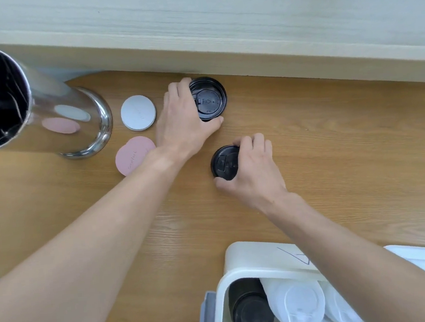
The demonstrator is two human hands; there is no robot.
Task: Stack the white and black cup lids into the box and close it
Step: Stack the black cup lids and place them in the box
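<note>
At frame centre, the left hand point(185, 123) grips the upper black lid point(209, 98); the right hand point(254, 168) pinches the lower black lid point(224, 163).

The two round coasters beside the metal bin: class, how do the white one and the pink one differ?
The white coaster lies farther from the person and shows whole; the pink coaster lies nearer, its edge hidden under the left forearm. The pink one bears faint lettering; the white shows only a small mark. Both are flat discs on the wooden table, untouched by either hand.
</note>
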